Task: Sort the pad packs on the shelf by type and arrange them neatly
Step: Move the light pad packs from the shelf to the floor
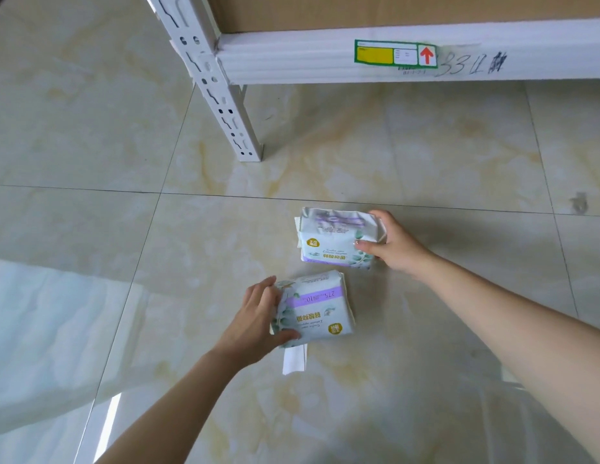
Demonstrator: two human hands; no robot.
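Two pale green pad packs with purple bands and leaf print are down by the tiled floor. My left hand [258, 316] grips the near pack [317, 308] at its left end, thumb curled under its front edge. My right hand [390, 242] holds the far pack [335, 237] at its right end, thumb on its face and fingers behind it. The white metal shelf [325, 61] stands beyond them, its lowest beam well above the packs. A white flap [294, 360] sticks out below the near pack.
The shelf's white slotted post [224, 95] meets the floor left of the far pack. A green and yellow label with a red arrow [395, 55] and handwriting mark the beam. A brown cardboard box [392, 10] sits on the shelf. Glossy marble floor tiles [90, 128] stretch around.
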